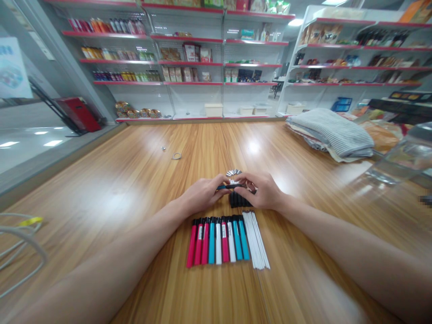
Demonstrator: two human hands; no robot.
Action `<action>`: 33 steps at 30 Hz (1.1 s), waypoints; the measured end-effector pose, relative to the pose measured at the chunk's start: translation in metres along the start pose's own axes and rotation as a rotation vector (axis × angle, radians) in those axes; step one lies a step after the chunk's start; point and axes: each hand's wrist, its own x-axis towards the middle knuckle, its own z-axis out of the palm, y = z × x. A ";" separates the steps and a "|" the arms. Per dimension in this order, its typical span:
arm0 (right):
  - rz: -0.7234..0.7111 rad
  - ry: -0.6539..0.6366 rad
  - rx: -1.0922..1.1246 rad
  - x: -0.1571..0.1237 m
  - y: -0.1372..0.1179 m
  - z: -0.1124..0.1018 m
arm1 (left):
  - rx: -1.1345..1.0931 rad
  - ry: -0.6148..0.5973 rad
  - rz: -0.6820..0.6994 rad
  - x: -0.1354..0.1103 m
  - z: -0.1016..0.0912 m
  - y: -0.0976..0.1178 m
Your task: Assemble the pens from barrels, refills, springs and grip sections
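Evidently nearest, both forearms run off the bottom corners, the right one also past the side edge. With the hands as the dial's centre, a pale cable [20, 238] at nine o'clock is cut by the left edge. Toward six, a row of red, blue and white pen barrels [218, 243] lies on the wooden surface [168, 288]; at five, white rods [257, 240] overlap too closely to count.

At the centre, the left hand [206, 193] pinches a slim blue-and-black piece [221, 187] between thumb and fingers. The right hand [265, 189] closes around its other end, covering it; whether those fingers hold anything more, I cannot tell. Black pieces [235, 200] lie just below, partly screened by the right hand. Silvery pieces [233, 172] fan out just beyond at twelve.

A small loop [176, 156] lies at eleven. Folded cloth [332, 132] sits at two, beside a clear container [398, 155] cropped at right. Farthest, at twelve, stocked shelves [189, 83] are too blurred to read.
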 end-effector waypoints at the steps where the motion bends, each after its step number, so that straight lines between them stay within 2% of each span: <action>1: -0.003 -0.004 0.010 0.000 0.000 0.000 | 0.007 0.001 0.001 0.000 0.000 0.000; 6: 0.014 -0.011 -0.021 0.000 -0.002 -0.001 | 0.047 -0.009 0.005 0.001 -0.001 0.001; 14: -0.059 -0.023 -0.083 0.001 0.001 0.000 | 0.053 0.050 0.037 0.001 -0.001 0.002; 33: -0.108 -0.019 -0.072 0.003 0.001 0.001 | 0.101 0.075 0.098 0.002 0.000 0.002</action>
